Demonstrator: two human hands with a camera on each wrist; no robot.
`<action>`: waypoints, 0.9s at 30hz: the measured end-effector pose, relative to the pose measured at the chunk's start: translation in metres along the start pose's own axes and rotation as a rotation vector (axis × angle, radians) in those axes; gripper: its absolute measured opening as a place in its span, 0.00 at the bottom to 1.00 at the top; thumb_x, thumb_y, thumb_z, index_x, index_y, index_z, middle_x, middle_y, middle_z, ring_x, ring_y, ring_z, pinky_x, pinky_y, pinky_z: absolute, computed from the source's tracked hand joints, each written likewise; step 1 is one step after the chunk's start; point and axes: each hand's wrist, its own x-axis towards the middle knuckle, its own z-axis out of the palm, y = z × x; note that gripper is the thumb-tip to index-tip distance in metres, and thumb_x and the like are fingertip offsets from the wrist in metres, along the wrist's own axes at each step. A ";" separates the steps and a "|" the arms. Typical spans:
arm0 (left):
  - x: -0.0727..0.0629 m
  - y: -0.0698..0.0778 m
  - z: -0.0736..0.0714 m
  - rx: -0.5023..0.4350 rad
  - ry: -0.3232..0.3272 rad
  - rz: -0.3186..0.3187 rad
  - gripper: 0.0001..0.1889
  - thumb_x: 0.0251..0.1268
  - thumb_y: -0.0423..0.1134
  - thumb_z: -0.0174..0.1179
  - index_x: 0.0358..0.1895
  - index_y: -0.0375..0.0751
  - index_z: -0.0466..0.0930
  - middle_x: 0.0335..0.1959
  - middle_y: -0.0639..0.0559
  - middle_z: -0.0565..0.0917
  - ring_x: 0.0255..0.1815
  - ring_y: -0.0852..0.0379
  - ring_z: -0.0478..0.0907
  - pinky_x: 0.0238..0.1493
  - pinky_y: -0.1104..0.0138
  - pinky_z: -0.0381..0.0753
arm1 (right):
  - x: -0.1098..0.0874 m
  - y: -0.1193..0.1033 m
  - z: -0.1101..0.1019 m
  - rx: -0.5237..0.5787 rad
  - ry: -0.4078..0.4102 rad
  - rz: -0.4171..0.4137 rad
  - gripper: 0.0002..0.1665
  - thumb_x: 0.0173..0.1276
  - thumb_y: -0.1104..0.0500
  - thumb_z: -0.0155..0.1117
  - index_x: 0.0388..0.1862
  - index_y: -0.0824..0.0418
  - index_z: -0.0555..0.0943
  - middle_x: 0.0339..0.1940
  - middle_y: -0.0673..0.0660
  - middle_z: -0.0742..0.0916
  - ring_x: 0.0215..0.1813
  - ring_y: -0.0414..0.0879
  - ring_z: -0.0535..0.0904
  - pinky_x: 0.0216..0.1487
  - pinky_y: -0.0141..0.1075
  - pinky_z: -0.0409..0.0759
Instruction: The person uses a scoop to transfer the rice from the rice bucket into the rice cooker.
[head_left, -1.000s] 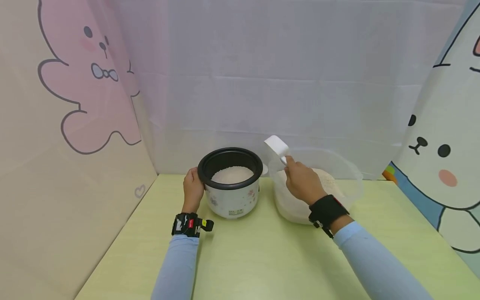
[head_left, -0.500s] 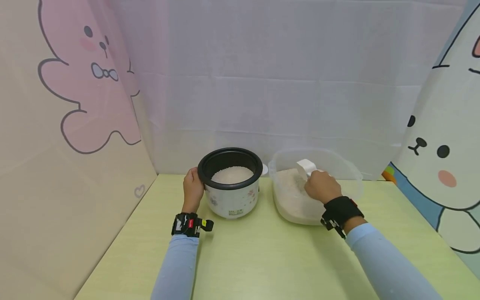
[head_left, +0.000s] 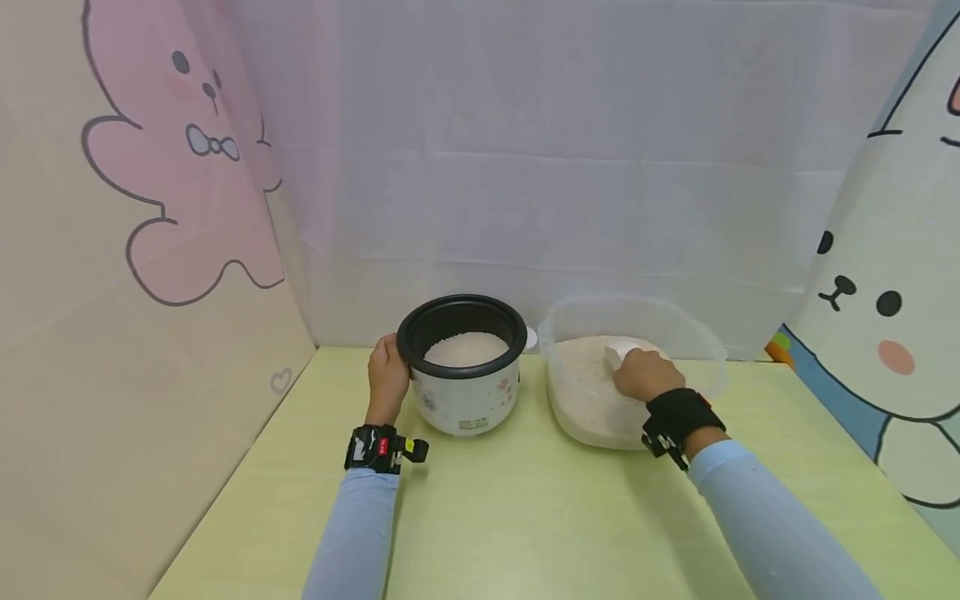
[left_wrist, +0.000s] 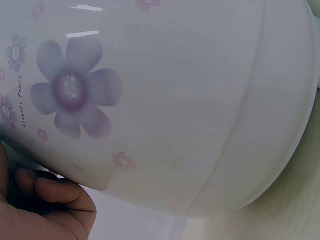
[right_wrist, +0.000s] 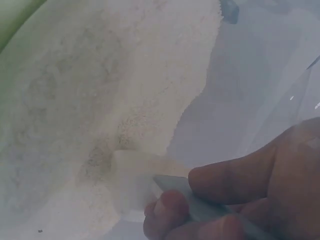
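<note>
A white rice cooker (head_left: pixel 462 367) with a black inner rim is seen in the head view near the back of the yellow-green table (head_left: pixel 495 517), and the left hand (head_left: pixel 387 379) is curled against its left side. Only the left wrist view shows the purple flower print on the cooker's wall and the fingertips (left_wrist: pixel 55 192) tucked under its lower curve, so the cooker is gripped there. White rice (head_left: pixel 465 348) lies inside the cooker. Just to the right, apart from the cooker by a narrow gap, a clear plastic tub (head_left: pixel 697 342) holds a mound of rice (head_left: pixel 581 379). The right hand (head_left: pixel 643 375) is lowered inside the tub, clamped on a white scoop (head_left: pixel 618 352) of which only the top is seen from the head. In the right wrist view the scoop's (right_wrist: pixel 135 182) bowl is seen dug into the rice, its handle pinched between thumb and fingers (right_wrist: pixel 225 182), with the tub's clear wall close behind. Both vessels stand close to the rear curtain (head_left: pixel 525 167); broad bare table is left in front, while printed panels close in the left and right edges.
</note>
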 end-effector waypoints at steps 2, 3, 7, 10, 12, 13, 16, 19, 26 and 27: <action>-0.001 -0.001 0.000 0.000 -0.002 0.000 0.20 0.85 0.45 0.39 0.52 0.33 0.77 0.32 0.45 0.75 0.26 0.55 0.73 0.30 0.67 0.72 | 0.001 0.000 0.000 0.002 -0.035 -0.010 0.16 0.70 0.58 0.47 0.37 0.69 0.78 0.37 0.67 0.82 0.33 0.58 0.76 0.36 0.49 0.75; -0.001 -0.001 0.000 -0.001 -0.002 -0.002 0.20 0.85 0.45 0.39 0.52 0.34 0.77 0.32 0.45 0.75 0.26 0.55 0.72 0.30 0.67 0.72 | 0.001 0.000 0.000 0.005 -0.051 -0.016 0.15 0.69 0.58 0.46 0.35 0.68 0.77 0.36 0.66 0.81 0.33 0.58 0.75 0.36 0.48 0.74; -0.003 -0.003 0.000 -0.005 0.000 -0.016 0.19 0.85 0.45 0.39 0.50 0.35 0.77 0.31 0.46 0.74 0.26 0.55 0.72 0.30 0.67 0.72 | 0.003 0.002 0.002 0.037 -0.094 -0.049 0.13 0.70 0.59 0.46 0.32 0.66 0.74 0.30 0.62 0.78 0.30 0.55 0.73 0.35 0.46 0.71; -0.002 -0.003 0.000 -0.010 0.000 -0.008 0.19 0.85 0.45 0.39 0.49 0.35 0.77 0.30 0.46 0.74 0.26 0.55 0.72 0.29 0.67 0.72 | 0.004 0.004 0.002 0.062 -0.109 -0.078 0.15 0.72 0.57 0.45 0.32 0.66 0.73 0.28 0.60 0.75 0.29 0.53 0.71 0.35 0.45 0.70; 0.000 -0.002 0.000 -0.009 -0.002 0.009 0.20 0.85 0.46 0.40 0.48 0.35 0.77 0.30 0.46 0.74 0.26 0.55 0.72 0.29 0.67 0.72 | 0.005 0.005 0.001 0.074 -0.118 -0.099 0.19 0.76 0.53 0.44 0.32 0.65 0.72 0.27 0.58 0.73 0.29 0.52 0.70 0.35 0.44 0.69; 0.001 -0.001 0.001 -0.009 -0.002 0.017 0.20 0.84 0.46 0.40 0.49 0.35 0.77 0.30 0.46 0.74 0.26 0.54 0.72 0.29 0.67 0.71 | 0.006 0.005 0.001 0.081 -0.121 -0.111 0.20 0.77 0.52 0.44 0.31 0.65 0.72 0.26 0.57 0.72 0.29 0.52 0.70 0.35 0.44 0.69; 0.002 -0.002 0.002 -0.007 -0.003 0.025 0.20 0.84 0.46 0.40 0.49 0.35 0.77 0.30 0.46 0.74 0.25 0.55 0.72 0.29 0.67 0.71 | 0.008 0.008 0.002 0.125 -0.145 -0.151 0.23 0.78 0.49 0.44 0.27 0.62 0.70 0.26 0.57 0.71 0.28 0.51 0.69 0.35 0.43 0.68; 0.002 -0.002 0.002 -0.008 -0.008 0.014 0.20 0.85 0.46 0.39 0.50 0.34 0.77 0.30 0.47 0.74 0.25 0.55 0.72 0.28 0.67 0.71 | 0.010 0.009 0.003 0.169 -0.163 -0.188 0.18 0.75 0.54 0.46 0.24 0.59 0.70 0.25 0.55 0.72 0.28 0.49 0.67 0.34 0.41 0.68; 0.002 -0.003 0.001 -0.007 -0.011 0.003 0.20 0.84 0.46 0.40 0.51 0.34 0.77 0.31 0.46 0.74 0.26 0.54 0.72 0.29 0.67 0.72 | 0.013 0.009 0.005 0.286 -0.225 -0.257 0.24 0.73 0.60 0.52 0.14 0.52 0.63 0.16 0.46 0.62 0.20 0.41 0.57 0.27 0.36 0.62; 0.002 -0.003 0.000 -0.003 -0.011 0.001 0.20 0.84 0.46 0.39 0.51 0.35 0.77 0.31 0.46 0.74 0.26 0.55 0.72 0.29 0.67 0.72 | 0.013 0.009 0.005 0.301 -0.233 -0.265 0.25 0.74 0.60 0.53 0.14 0.52 0.63 0.15 0.46 0.62 0.20 0.41 0.57 0.27 0.36 0.62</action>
